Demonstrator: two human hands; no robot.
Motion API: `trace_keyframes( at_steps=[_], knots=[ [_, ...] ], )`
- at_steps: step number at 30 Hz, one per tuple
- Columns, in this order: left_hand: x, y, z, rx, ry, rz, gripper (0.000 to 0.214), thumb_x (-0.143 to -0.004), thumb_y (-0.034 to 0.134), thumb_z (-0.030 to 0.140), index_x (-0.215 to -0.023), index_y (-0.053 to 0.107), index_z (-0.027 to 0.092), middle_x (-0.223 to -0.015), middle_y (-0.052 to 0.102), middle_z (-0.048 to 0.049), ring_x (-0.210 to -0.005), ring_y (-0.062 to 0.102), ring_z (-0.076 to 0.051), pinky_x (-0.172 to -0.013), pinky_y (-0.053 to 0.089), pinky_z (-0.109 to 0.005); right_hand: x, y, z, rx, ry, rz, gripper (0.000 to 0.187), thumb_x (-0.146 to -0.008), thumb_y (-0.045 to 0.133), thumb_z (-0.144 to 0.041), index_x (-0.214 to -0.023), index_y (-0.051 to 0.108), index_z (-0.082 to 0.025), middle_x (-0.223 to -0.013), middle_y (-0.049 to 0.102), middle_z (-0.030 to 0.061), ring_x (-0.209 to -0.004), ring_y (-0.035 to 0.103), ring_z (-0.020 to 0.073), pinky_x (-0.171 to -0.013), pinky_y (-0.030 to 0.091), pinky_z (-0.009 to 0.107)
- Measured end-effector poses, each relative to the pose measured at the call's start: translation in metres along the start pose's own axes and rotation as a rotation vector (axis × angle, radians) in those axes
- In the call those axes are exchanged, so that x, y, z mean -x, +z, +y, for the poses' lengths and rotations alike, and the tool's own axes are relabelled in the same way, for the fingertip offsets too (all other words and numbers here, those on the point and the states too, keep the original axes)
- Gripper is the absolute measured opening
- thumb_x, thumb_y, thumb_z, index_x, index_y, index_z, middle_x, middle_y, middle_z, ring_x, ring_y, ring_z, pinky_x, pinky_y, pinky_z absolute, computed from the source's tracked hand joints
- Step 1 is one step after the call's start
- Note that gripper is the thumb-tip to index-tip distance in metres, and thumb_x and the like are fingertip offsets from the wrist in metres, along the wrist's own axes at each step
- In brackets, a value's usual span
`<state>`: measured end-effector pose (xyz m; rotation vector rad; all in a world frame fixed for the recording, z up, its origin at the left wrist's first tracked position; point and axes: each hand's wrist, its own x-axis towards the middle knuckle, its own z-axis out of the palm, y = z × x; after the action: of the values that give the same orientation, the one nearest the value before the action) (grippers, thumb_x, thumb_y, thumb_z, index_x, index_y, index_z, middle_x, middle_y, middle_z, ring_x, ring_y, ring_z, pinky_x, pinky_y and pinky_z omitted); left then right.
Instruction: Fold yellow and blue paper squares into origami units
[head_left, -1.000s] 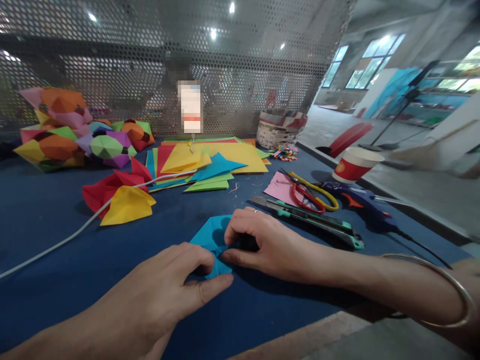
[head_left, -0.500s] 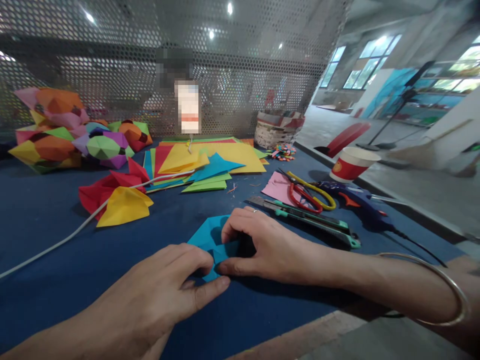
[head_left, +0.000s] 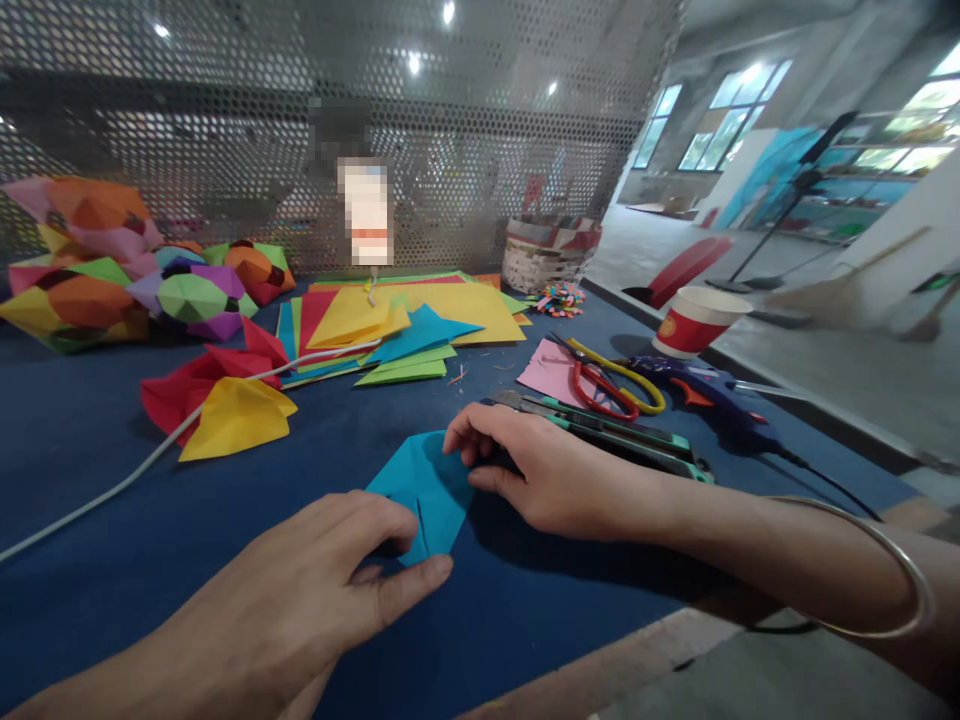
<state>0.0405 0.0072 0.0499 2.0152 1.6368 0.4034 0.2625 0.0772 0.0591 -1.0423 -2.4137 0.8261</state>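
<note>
Blue paper [head_left: 427,490] lay flat between both hands; left hand [head_left: 322,585] pinned its near corner, fingers bent. Right hand [head_left: 547,470] pressed its far edge, holding nothing.

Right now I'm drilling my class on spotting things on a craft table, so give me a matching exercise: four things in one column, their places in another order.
Things:
1. folded turquoise paper piece
2. red-handled scissors
3. red and white paper cup
4. folded yellow paper shape

Places:
A. on a pink paper sheet
B. on folded red paper, under a white cable
C. at the table's right edge
D. under both hands' fingertips

Pairs: 1-D, 2-A, 3-C, 4-B
</note>
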Motion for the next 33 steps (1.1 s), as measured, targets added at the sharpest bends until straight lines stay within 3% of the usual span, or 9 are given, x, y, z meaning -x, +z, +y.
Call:
trace_keyframes(
  at_steps=[3,6,10,17,23,30,33],
  knots=[
    [0.001,-0.001,0.001,-0.001,-0.003,-0.023,0.035,-0.086,0.064,0.062,-0.075,0.068,0.028,-0.081,0.067,0.0063,-0.085,0.063,-0.017,-0.075,0.043,-0.027,0.0,0.0,-0.002,0.028,-0.018,0.002,0.025,-0.087,0.058,0.002,-0.105,0.06,-0.015,-0.097,0.065,0.0043,-0.089,0.06,0.0166,-0.079,0.047,0.029],
    [0.003,-0.001,0.0,-0.007,0.024,-0.019,0.035,-0.088,0.062,0.061,-0.077,0.069,0.028,-0.082,0.069,0.0051,-0.085,0.064,-0.018,-0.071,0.045,-0.025,0.001,0.002,-0.005,0.065,-0.03,0.005,0.025,-0.085,0.073,-0.012,-0.106,0.061,-0.015,-0.101,0.066,0.0057,-0.093,0.06,0.0196,-0.082,0.047,0.032],
    [0.003,0.001,-0.005,0.015,0.096,0.026,0.036,-0.09,0.061,0.061,-0.078,0.069,0.028,-0.083,0.07,0.0032,-0.086,0.066,-0.019,-0.066,0.048,-0.024,0.002,0.006,-0.01,0.102,-0.016,0.016,0.054,-0.07,0.092,-0.04,-0.108,0.063,-0.016,-0.104,0.067,0.0067,-0.098,0.061,0.0243,-0.085,0.047,0.037],
    [0.002,0.002,-0.007,0.007,0.116,0.015,0.038,-0.091,0.06,0.062,-0.077,0.069,0.027,-0.08,0.069,0.0036,-0.083,0.067,-0.019,-0.065,0.048,-0.025,0.002,-0.002,-0.005,0.007,0.019,-0.014,0.043,-0.077,0.085,-0.026,-0.111,0.061,-0.016,-0.105,0.066,0.006,-0.096,0.061,0.0206,-0.083,0.05,0.033],
    [0.003,0.002,-0.011,-0.031,0.198,0.026,0.035,-0.094,0.057,0.059,-0.083,0.07,0.028,-0.083,0.07,0.0031,-0.08,0.065,-0.018,-0.065,0.047,-0.025,-0.003,-0.005,0.006,-0.009,0.038,0.044,0.038,-0.084,0.064,-0.004,-0.121,0.058,-0.013,-0.11,0.064,0.0074,-0.087,0.058,0.0152,-0.08,0.051,0.03],
    [0.007,0.0,-0.016,-0.049,0.268,0.011,0.041,-0.097,0.048,0.063,-0.089,0.07,0.029,-0.09,0.071,0.0017,-0.084,0.067,-0.019,-0.078,0.052,-0.029,-0.004,0.004,0.01,0.071,-0.045,0.156,0.032,-0.096,0.059,-0.018,-0.128,0.057,-0.014,-0.111,0.066,0.0096,-0.087,0.059,0.0166,-0.076,0.049,0.03],
    [0.007,0.001,-0.017,-0.032,0.211,0.023,0.04,-0.097,0.052,0.062,-0.084,0.068,0.028,-0.083,0.069,0.0033,-0.077,0.066,-0.016,-0.068,0.051,-0.024,-0.006,0.006,0.008,0.079,-0.017,0.169,0.034,-0.096,0.061,-0.023,-0.128,0.057,-0.013,-0.101,0.065,0.0068,-0.083,0.058,0.0167,-0.074,0.047,0.029]
  ],
)
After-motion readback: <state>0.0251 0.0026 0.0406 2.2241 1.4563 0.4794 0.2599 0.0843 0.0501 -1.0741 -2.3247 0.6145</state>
